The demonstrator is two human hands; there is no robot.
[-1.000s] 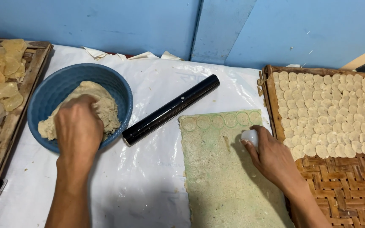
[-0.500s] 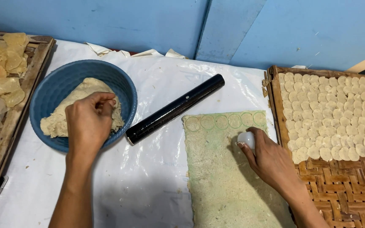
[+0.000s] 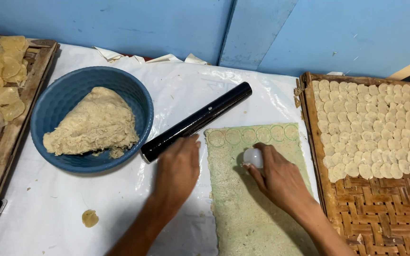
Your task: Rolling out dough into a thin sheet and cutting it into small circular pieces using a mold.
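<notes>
The rolled dough sheet point(image 3: 257, 199) lies flat under our right hand point(image 3: 281, 182), fingers clamped on the small white cutter point(image 3: 253, 157), left hand point(image 3: 179, 170) resting open beside it; a skewed press could overlap the stamped circles point(image 3: 255, 136).

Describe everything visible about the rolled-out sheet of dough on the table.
The dough sheet is a flat, pale greenish-beige rectangle with a grainy surface, lying on the white plastic table cover and running off the bottom edge. A row of round outlines is pressed along its far edge. The right hand rests on it, holding a small white round cutter against it. The left hand lies beside its left edge. The woven tray borders its right side.
</notes>
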